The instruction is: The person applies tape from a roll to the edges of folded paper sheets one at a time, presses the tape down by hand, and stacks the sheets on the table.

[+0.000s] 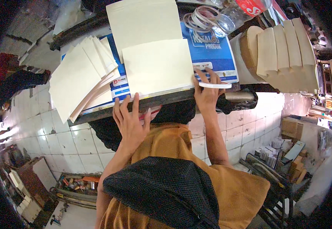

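Paper stacks on a worktable — a workshop.

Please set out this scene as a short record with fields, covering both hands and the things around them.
Left hand: fingers spread, near the front sheet's near-left corner
Right hand: beside the front sheet's right edge; white roll across its fingers, looped or gripped unclear
Centre: front sheet, cream, overlapping a rear sheet
Underneath: blue printed sheet
Left side: fanned cream sheets
Right side: folded cream stack
Upper right: pale coils beside a clear bottle with a red label
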A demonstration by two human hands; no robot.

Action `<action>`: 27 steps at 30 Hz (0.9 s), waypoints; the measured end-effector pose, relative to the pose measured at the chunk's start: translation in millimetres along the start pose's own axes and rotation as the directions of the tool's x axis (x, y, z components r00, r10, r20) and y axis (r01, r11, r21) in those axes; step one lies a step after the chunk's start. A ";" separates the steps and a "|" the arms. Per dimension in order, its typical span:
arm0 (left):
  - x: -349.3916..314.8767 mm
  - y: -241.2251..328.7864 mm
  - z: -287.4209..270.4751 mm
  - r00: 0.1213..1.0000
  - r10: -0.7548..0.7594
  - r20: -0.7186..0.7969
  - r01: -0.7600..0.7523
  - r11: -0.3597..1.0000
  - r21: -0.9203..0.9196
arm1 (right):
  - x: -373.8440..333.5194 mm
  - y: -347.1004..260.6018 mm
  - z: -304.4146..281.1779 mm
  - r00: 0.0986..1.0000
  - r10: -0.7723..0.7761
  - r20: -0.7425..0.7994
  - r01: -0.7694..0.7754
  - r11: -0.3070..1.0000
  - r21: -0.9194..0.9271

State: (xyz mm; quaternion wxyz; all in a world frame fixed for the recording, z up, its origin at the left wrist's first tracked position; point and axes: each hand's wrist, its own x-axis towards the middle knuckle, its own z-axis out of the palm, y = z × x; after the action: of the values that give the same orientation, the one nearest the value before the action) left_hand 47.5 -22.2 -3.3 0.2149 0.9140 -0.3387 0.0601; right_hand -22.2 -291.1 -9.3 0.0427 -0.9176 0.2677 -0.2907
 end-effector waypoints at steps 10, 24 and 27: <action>81.5 66.1 40.7 0.969 0.216 0.123 -0.207 0.975 -0.086 | -17.6 -37.9 -19.4 0.994 0.055 0.098 -0.085 0.939 0.333; 81.2 81.8 51.7 0.981 0.137 0.139 -0.122 0.986 -0.110 | -22.0 -13.7 -36.7 0.941 0.279 0.190 -0.337 0.806 0.487; 81.6 79.3 51.7 0.984 0.131 0.123 -0.118 0.987 -0.110 | -22.7 -20.1 -36.6 0.930 0.295 0.221 -0.367 0.798 0.478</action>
State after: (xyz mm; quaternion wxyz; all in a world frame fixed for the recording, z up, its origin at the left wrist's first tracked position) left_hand 56.8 -146.8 -1.0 0.2348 0.8808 -0.4111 -0.0035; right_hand -48.8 -259.5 14.1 0.3526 -0.8295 0.3337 -0.2763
